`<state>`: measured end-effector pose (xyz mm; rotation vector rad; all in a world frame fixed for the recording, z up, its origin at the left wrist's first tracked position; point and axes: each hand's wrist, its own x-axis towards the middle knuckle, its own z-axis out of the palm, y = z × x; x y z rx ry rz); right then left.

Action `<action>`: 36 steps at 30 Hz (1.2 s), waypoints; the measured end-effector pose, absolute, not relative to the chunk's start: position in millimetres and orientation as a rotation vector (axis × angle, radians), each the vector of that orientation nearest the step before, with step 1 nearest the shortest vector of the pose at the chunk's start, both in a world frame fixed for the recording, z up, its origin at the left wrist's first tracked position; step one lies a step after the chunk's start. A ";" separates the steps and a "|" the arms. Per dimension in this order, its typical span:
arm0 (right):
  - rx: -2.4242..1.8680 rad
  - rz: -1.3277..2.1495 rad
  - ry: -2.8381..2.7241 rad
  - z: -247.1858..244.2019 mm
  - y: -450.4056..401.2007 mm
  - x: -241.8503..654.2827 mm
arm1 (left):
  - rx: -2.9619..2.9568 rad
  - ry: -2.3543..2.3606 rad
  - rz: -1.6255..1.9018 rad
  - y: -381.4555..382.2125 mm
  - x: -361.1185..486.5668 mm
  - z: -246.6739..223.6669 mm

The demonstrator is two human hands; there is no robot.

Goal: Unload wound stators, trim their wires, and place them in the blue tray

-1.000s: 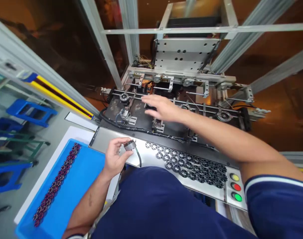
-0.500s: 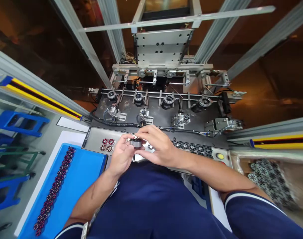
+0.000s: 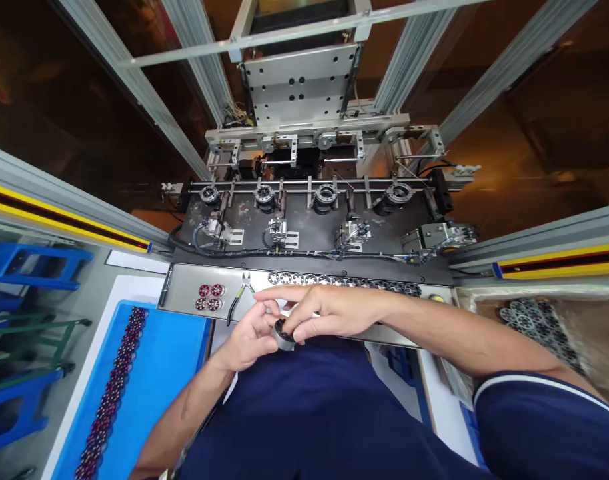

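Low in front of my body, my left hand [image 3: 252, 338] grips a small round part [image 3: 284, 344] with a grey metal rim and a black spoked middle. The part is tilted, so its black face shows. My right hand [image 3: 329, 311] reaches over from the right, its thumb and bent fingers closed on the part's black top. What the right fingertips press on is partly hidden. Just beyond my hands, diagonal cutters [image 3: 242, 295] with dark handles lie on the metal ledge [image 3: 184, 280]. Left of them sit several small red and brownish wheel-like parts [image 3: 209, 297].
A row of silver spoked parts [image 3: 309, 280] lines the ledge. Behind it stands a machine bed [image 3: 304, 223] with round fixtures and clamps. A blue tray [image 3: 169, 360] with stacked red-black parts is at left. At right, a lined box [image 3: 594, 313] contains grey parts.
Both hands have come down toward my body with the round part, which now tips to show its face. My right fingers have shifted onto its top. The cutters are now fully visible.
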<state>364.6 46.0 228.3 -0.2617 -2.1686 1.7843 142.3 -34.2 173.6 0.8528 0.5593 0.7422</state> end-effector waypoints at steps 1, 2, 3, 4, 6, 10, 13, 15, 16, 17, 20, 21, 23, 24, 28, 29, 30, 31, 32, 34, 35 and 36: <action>-0.228 1.815 -2.182 225.5 45.1 364.8 | 0.840 0.544 0.698 -35.1 143.0 171.5; -0.189 1.837 -2.194 222.3 43.8 364.7 | 0.834 0.534 0.652 -35.8 143.7 169.4; -0.152 1.849 -2.210 219.0 42.2 364.2 | 0.832 0.528 0.609 -36.5 144.4 167.4; -0.120 1.853 -2.229 215.9 40.4 363.4 | 0.836 0.525 0.574 -37.2 144.8 165.6; -0.071 1.854 -2.265 211.8 37.1 361.7 | 0.843 0.518 0.538 -38.1 144.3 162.7; -0.097 1.811 -2.317 216.4 50.7 368.9 | 0.967 0.622 0.557 -34.8 135.1 155.6; -0.434 1.552 -2.397 222.9 98.7 395.1 | 1.454 1.085 0.599 -22.9 122.8 139.0; -0.816 1.222 -2.428 220.1 145.5 420.6 | 1.743 1.382 0.599 -11.3 116.6 121.0; -0.992 1.048 -2.434 215.6 169.6 433.2 | 1.828 1.461 0.594 -5.4 114.9 111.1; -1.153 0.907 -2.460 209.2 192.1 444.5 | 1.876 1.490 0.588 0.0 114.1 101.2; -1.388 0.720 -2.534 183.9 240.6 464.5 | 1.987 1.485 0.546 10.5 115.3 76.4; -1.397 0.710 -2.550 175.4 249.3 466.5 | 2.021 1.487 0.530 12.0 115.9 70.3; -1.376 0.713 -2.569 161.2 258.0 466.5 | 2.079 1.499 0.503 12.8 116.5 61.6; -1.367 0.714 -2.578 155.9 259.6 465.8 | 2.103 1.505 0.490 12.7 116.2 58.4; -1.335 0.737 -2.622 143.8 263.5 465.2 | 2.179 1.515 0.442 12.3 114.2 49.9; -1.326 0.743 -2.634 141.9 265.3 465.7 | 2.194 1.516 0.432 12.6 114.1 48.2; -1.317 0.748 -2.645 140.2 267.6 466.2 | 2.208 1.517 0.423 13.1 114.2 46.5; -1.309 0.748 -2.653 138.5 270.1 466.7 | 2.220 1.517 0.416 13.8 114.7 45.0; -1.303 0.746 -2.660 136.8 272.8 467.1 | 2.230 1.516 0.409 14.6 115.3 43.7; -1.301 0.728 -2.661 132.8 277.9 467.4 | 2.242 1.519 0.404 16.5 116.8 41.7; -1.306 0.708 -2.652 130.6 280.2 467.4 | 2.245 1.521 0.404 17.3 117.5 41.0; -1.315 0.683 -2.638 128.3 282.1 467.2 | 2.245 1.525 0.406 18.2 118.0 40.5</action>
